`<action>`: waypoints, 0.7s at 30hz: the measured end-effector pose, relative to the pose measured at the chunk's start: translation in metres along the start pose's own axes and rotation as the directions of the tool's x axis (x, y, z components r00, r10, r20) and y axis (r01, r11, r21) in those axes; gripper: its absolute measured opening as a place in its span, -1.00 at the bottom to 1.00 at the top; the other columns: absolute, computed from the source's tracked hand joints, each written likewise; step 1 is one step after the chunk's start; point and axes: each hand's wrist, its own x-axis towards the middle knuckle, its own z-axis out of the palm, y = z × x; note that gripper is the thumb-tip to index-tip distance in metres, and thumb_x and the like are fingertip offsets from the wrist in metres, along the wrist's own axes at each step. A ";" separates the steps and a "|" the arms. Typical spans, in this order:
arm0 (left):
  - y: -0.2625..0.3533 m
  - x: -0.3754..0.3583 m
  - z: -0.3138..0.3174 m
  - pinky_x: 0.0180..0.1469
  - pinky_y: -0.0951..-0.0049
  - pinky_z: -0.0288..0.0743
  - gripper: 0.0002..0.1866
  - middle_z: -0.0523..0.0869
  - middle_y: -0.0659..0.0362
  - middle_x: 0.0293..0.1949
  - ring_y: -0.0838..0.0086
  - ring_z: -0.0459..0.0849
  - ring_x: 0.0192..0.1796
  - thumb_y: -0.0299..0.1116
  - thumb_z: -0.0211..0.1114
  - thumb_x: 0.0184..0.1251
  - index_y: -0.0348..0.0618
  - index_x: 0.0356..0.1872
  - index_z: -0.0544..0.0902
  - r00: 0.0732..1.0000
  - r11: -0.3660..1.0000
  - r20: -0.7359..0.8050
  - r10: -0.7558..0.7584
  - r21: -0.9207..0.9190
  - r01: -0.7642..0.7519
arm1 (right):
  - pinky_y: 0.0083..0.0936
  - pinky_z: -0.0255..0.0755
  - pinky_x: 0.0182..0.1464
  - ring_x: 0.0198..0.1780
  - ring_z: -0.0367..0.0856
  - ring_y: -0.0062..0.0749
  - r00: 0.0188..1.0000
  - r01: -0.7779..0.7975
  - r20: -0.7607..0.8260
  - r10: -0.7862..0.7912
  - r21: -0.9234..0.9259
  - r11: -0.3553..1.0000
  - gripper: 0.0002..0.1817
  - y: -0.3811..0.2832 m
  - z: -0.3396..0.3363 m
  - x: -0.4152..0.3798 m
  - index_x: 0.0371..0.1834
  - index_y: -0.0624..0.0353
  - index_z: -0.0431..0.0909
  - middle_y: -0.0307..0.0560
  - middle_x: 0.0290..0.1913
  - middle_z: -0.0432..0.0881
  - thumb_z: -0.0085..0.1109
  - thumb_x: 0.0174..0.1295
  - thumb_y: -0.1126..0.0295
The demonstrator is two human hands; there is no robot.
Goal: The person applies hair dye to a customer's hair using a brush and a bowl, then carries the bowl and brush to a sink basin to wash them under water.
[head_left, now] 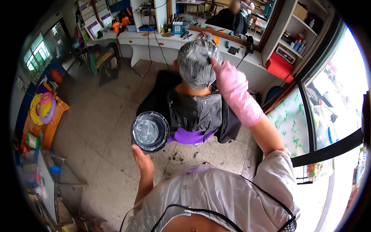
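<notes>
My bare left hand (pixel 143 159) holds a dark mixing bowl (pixel 166 131) from below, its inside coated with whitish cream. My right hand (pixel 226 73), in a pink rubber glove, is closed at the back of a seated person's head (pixel 195 71). Between the gloved fingers a short dark piece of what looks like a dye brush (pixel 211 60) shows; most of it is hidden. White cream covers the person's grey hair, thickest near the crown. Over the person's shoulders lies a shiny black cape (pixel 197 112), with purple cloth (pixel 189 136) below it.
A white counter (pixel 133 40) with small tools and a wall mirror (pixel 228 15) stand beyond the person. Shelves (pixel 288 38) and a glass door (pixel 328 92) are at right. At left are a chair (pixel 106 58) and wooden bench (pixel 58 120). Hair clippings lie on the floor.
</notes>
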 end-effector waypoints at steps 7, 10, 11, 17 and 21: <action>-0.002 0.002 -0.006 0.15 0.36 0.28 -0.34 0.32 0.01 0.14 0.33 0.35 0.16 0.12 -0.20 0.33 -0.30 0.18 0.19 1.000 1.000 0.014 -0.010 0.003 0.010 | -0.26 0.44 -0.40 -0.37 0.58 -0.12 0.981 0.165 -0.099 -0.164 0.002 0.986 -0.74 0.008 -0.020 0.043 -0.06 0.00 0.46 0.05 -0.40 0.55 -0.20 0.29 0.29; -0.002 0.004 -0.003 0.17 0.37 0.26 -0.35 0.31 0.00 0.14 0.32 0.35 0.17 0.10 -0.21 0.34 -0.31 0.18 0.19 1.000 0.999 -0.023 -0.021 -0.029 0.021 | -0.27 0.45 -0.37 -0.38 0.58 -0.09 0.982 0.188 -0.022 -0.189 -0.042 0.981 -0.73 0.006 -0.027 0.034 -0.04 0.05 0.45 0.07 -0.42 0.56 -0.21 0.30 0.29; -0.001 0.005 -0.001 0.17 0.37 0.26 -0.34 0.31 0.00 0.15 0.33 0.35 0.16 0.11 -0.21 0.34 -0.32 0.18 0.19 1.000 0.999 0.024 0.020 -0.050 -0.019 | -0.28 0.45 -0.35 -0.36 0.59 -0.10 0.971 0.237 -0.024 -0.238 -0.027 0.971 -0.74 0.002 -0.044 0.024 -0.07 0.02 0.49 0.07 -0.45 0.57 -0.15 0.24 0.34; 0.009 0.003 0.010 0.14 0.42 0.25 -0.31 0.31 0.06 0.17 0.35 0.35 0.17 0.14 -0.20 0.32 -0.28 0.21 0.17 0.989 0.980 -0.074 -0.128 0.143 0.138 | -0.34 0.46 -0.25 -0.28 0.59 -0.17 0.930 0.365 -0.047 -0.364 0.034 0.930 -0.73 0.001 -0.038 0.085 -0.17 0.04 0.54 0.04 -0.41 0.58 -0.09 0.09 0.46; 0.000 0.008 0.011 0.12 0.44 0.25 -0.30 0.32 0.07 0.16 0.37 0.35 0.16 0.17 -0.20 0.30 -0.27 0.21 0.18 1.000 1.000 0.016 -0.015 0.023 0.015 | -0.39 0.40 -0.21 -0.32 0.49 -0.18 0.861 0.462 -0.194 -0.470 -0.091 0.882 -0.84 -0.008 -0.017 0.075 -0.47 0.13 0.58 -0.06 -0.46 0.52 0.05 -0.01 0.33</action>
